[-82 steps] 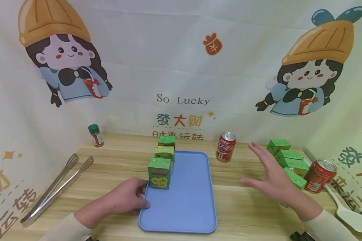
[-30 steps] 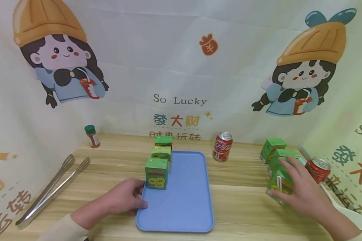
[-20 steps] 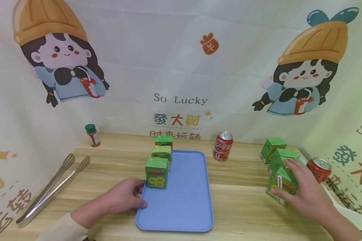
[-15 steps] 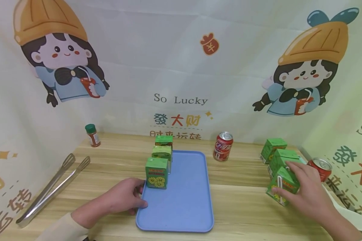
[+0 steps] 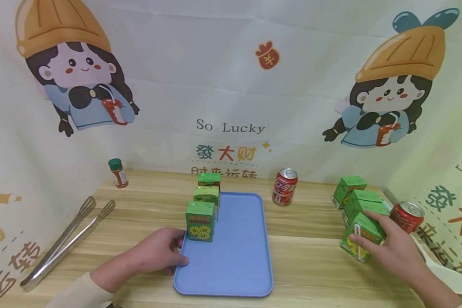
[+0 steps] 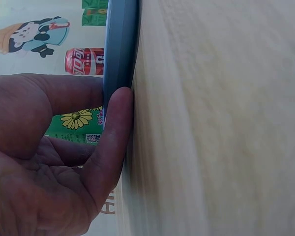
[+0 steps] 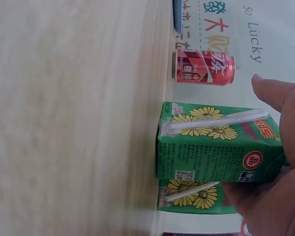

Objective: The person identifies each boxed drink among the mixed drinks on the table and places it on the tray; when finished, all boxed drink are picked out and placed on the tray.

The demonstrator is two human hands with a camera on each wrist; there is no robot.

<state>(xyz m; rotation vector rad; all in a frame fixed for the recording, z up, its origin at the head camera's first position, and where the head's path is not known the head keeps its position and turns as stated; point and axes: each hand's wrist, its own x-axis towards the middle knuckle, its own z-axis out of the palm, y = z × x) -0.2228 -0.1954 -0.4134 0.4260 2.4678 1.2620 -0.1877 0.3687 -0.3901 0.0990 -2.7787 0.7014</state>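
My left hand (image 5: 159,250) grips the left rim of a blue tray (image 5: 240,256), thumb over the edge; the left wrist view shows fingertips at the rim. Three green drink cartons (image 5: 200,222) stand in a row along the tray's left side, the nearest on its left edge. My right hand (image 5: 394,244) holds another green drink carton (image 7: 211,142) with a white straw on its side, fingers round its far right side and thumb at its front. In the right wrist view that carton stands upright close to the table, beside another carton (image 7: 201,199).
More cartons (image 5: 350,190) stand behind the right hand. A red can (image 5: 407,216) and a white spatula (image 5: 446,273) lie right of it. Another red can (image 5: 285,187) stands behind the tray. Tongs (image 5: 69,244) and a spice bottle (image 5: 118,173) are at left.
My right hand has moved right and down from above the table to the nearest carton at right, closing its fingers round it. That carton has turned slightly. My left hand stays at the tray.
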